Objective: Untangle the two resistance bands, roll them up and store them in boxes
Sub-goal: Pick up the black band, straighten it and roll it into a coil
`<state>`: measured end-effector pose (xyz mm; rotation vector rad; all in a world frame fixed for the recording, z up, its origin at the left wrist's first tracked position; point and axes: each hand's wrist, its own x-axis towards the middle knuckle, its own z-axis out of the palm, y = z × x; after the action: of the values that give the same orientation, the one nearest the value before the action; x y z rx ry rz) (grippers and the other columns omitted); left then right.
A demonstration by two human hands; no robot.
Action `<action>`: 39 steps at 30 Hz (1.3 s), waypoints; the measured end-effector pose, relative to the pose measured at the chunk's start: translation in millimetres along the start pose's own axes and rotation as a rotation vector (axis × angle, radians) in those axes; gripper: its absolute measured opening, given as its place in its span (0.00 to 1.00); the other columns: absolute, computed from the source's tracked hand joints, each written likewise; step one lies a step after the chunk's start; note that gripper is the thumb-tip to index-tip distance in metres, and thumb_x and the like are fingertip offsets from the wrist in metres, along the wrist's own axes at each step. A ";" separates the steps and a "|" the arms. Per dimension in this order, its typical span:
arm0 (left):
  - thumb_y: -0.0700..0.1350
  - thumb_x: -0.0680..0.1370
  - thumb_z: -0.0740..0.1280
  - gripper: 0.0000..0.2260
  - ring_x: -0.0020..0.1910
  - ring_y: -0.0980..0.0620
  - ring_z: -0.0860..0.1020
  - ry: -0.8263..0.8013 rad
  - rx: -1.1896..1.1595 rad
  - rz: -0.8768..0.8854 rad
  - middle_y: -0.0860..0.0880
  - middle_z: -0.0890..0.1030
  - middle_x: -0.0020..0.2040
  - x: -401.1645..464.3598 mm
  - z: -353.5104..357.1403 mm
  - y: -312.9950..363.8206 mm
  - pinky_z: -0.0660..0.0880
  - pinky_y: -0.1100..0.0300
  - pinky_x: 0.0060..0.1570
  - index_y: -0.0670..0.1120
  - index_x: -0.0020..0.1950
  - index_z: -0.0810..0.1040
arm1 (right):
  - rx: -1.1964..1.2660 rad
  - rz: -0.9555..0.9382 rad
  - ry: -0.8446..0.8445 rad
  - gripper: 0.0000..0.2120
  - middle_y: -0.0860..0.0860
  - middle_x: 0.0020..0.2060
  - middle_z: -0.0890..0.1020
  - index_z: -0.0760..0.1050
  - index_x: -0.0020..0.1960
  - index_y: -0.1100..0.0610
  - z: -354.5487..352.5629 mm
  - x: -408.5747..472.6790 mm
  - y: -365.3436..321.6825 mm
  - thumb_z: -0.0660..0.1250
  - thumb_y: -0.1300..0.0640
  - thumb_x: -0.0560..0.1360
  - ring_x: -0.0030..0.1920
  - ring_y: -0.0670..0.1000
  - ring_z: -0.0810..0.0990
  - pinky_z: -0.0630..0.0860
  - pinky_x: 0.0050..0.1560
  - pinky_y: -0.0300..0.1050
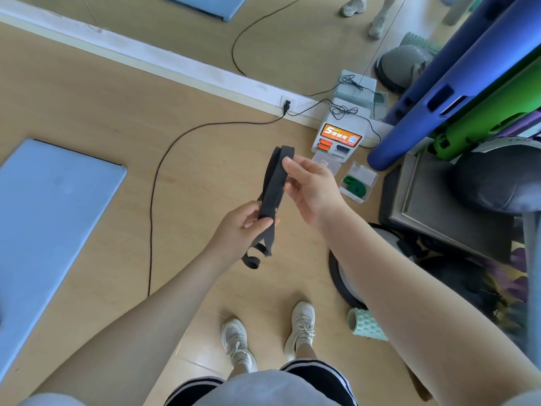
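Both hands are raised above the floor [87, 98], clamped on one black band [273, 186]. Left hand [244, 227] pinches its lower part; right hand [310, 186] pinches the upper fold. Green band [355, 186] lies in an open box [369, 183] on the floor, well apart.

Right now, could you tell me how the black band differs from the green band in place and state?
The black band is held up between the left hand and right hand, stretched out flat with its lower end hanging loose. The green band is already coiled, lying in a clear box on the floor. Both are flat resistance loops.
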<state>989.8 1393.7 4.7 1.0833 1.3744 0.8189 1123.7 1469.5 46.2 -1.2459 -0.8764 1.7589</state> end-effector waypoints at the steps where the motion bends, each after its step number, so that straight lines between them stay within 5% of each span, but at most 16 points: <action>1: 0.39 0.78 0.62 0.07 0.47 0.59 0.80 0.056 -0.011 0.020 0.53 0.83 0.45 -0.5 1.8 4.7 0.74 0.67 0.48 0.47 0.49 0.79 | 0.041 0.003 0.023 0.06 0.54 0.39 0.78 0.76 0.49 0.62 0.1 4.1 -1.3 0.62 0.61 0.78 0.36 0.46 0.75 0.75 0.36 0.32; 4: 0.39 0.77 0.65 0.07 0.44 0.59 0.80 0.226 -0.111 0.003 0.53 0.84 0.43 3.3 1.7 20.7 0.75 0.63 0.48 0.50 0.46 0.80 | -0.010 0.029 0.035 0.12 0.52 0.45 0.81 0.76 0.54 0.59 -9.8 15.0 11.6 0.59 0.53 0.79 0.45 0.48 0.80 0.77 0.50 0.40; 7: 0.41 0.76 0.67 0.07 0.41 0.58 0.82 0.298 -0.193 -0.074 0.54 0.84 0.40 12.7 -1.3 31.3 0.78 0.57 0.48 0.53 0.43 0.81 | -0.251 0.134 -0.224 0.17 0.46 0.55 0.79 0.73 0.59 0.50 -25.0 7.2 53.2 0.53 0.44 0.79 0.59 0.45 0.76 0.67 0.65 0.46; 9: 0.40 0.76 0.67 0.08 0.39 0.57 0.82 0.327 -0.259 -0.129 0.55 0.84 0.38 19.0 -2.7 33.0 0.79 0.53 0.50 0.52 0.41 0.80 | -0.357 0.209 -0.382 0.19 0.44 0.57 0.77 0.71 0.64 0.51 -26.1 -3.7 83.0 0.58 0.45 0.76 0.58 0.41 0.74 0.67 0.59 0.36; 11: 0.40 0.76 0.66 0.08 0.41 0.54 0.82 0.341 -0.281 -0.170 0.53 0.83 0.39 24.4 -4.6 31.6 0.78 0.51 0.51 0.51 0.41 0.80 | -0.426 0.264 -0.362 0.17 0.49 0.52 0.76 0.70 0.62 0.57 -21.8 -7.0 107.1 0.65 0.55 0.75 0.46 0.47 0.77 0.71 0.43 0.28; 13: 0.40 0.77 0.65 0.05 0.45 0.50 0.81 0.356 -0.320 -0.219 0.49 0.83 0.44 29.0 -8.6 29.9 0.79 0.53 0.50 0.48 0.45 0.79 | -0.510 0.243 -0.286 0.11 0.55 0.44 0.74 0.71 0.53 0.61 -19.2 -0.7 128.6 0.67 0.63 0.72 0.41 0.56 0.77 0.74 0.37 0.36; 17: 0.35 0.78 0.61 0.07 0.49 0.49 0.81 0.452 -0.562 -0.317 0.44 0.82 0.50 35.1 -22.9 23.7 0.78 0.55 0.51 0.43 0.49 0.78 | -0.958 0.119 -0.043 0.04 0.51 0.45 0.76 0.72 0.48 0.58 -33.7 9.1 140.1 0.63 0.61 0.74 0.42 0.53 0.74 0.65 0.33 0.40; 21: 0.34 0.79 0.60 0.08 0.44 0.52 0.79 0.530 -0.687 -0.360 0.47 0.79 0.47 38.7 -30.0 14.0 0.76 0.56 0.51 0.43 0.52 0.76 | -1.028 0.026 0.033 0.05 0.50 0.45 0.74 0.72 0.51 0.56 -52.5 -4.7 127.5 0.60 0.58 0.77 0.37 0.51 0.74 0.69 0.33 0.38; 26: 0.37 0.79 0.62 0.13 0.47 0.51 0.77 0.639 -0.888 -0.350 0.47 0.77 0.49 44.3 -38.4 17.2 0.78 0.59 0.46 0.42 0.63 0.72 | -1.304 0.225 0.059 0.13 0.56 0.50 0.80 0.77 0.53 0.60 -96.0 -14.6 106.3 0.56 0.68 0.75 0.46 0.56 0.76 0.72 0.42 0.44; 28: 0.37 0.79 0.62 0.14 0.48 0.51 0.76 0.641 -0.962 -0.338 0.46 0.77 0.50 48.1 -45.6 27.1 0.78 0.60 0.42 0.41 0.65 0.71 | -1.260 0.345 0.078 0.11 0.56 0.50 0.80 0.76 0.50 0.59 -110.5 -19.9 98.3 0.57 0.68 0.74 0.45 0.54 0.75 0.72 0.43 0.44; 31: 0.38 0.79 0.63 0.16 0.51 0.51 0.76 0.574 -0.949 -0.374 0.45 0.77 0.55 49.9 -45.2 39.7 0.77 0.61 0.43 0.41 0.66 0.70 | -0.833 0.464 -0.008 0.12 0.56 0.42 0.80 0.74 0.55 0.59 -97.9 -24.7 84.0 0.59 0.66 0.73 0.45 0.52 0.75 0.71 0.52 0.44; 34: 0.38 0.78 0.63 0.16 0.50 0.50 0.78 0.564 -0.962 -0.352 0.46 0.78 0.50 47.4 -42.2 47.5 0.77 0.61 0.41 0.42 0.66 0.71 | -0.692 0.515 -0.199 0.15 0.53 0.33 0.81 0.78 0.55 0.54 -76.2 -24.6 76.2 0.53 0.53 0.80 0.52 0.50 0.75 0.59 0.64 0.46; 36: 0.37 0.78 0.62 0.16 0.54 0.49 0.77 0.586 -0.978 -0.342 0.45 0.78 0.51 44.2 -43.8 50.4 0.77 0.59 0.45 0.41 0.66 0.71 | -0.725 0.480 -0.249 0.18 0.52 0.37 0.81 0.78 0.56 0.55 -65.2 -25.3 80.4 0.54 0.47 0.80 0.50 0.50 0.75 0.61 0.66 0.47; 39: 0.37 0.78 0.62 0.14 0.53 0.48 0.77 0.563 -0.947 -0.366 0.43 0.77 0.55 36.7 -42.6 52.5 0.77 0.59 0.44 0.41 0.65 0.71 | -0.703 0.318 -0.157 0.16 0.54 0.56 0.78 0.72 0.62 0.56 -42.9 -22.5 89.2 0.62 0.50 0.78 0.51 0.49 0.73 0.69 0.59 0.44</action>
<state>957.8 1450.4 45.7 -0.1456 1.3156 1.3466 1150.6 1413.5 -34.1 -1.7827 -1.5446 1.8769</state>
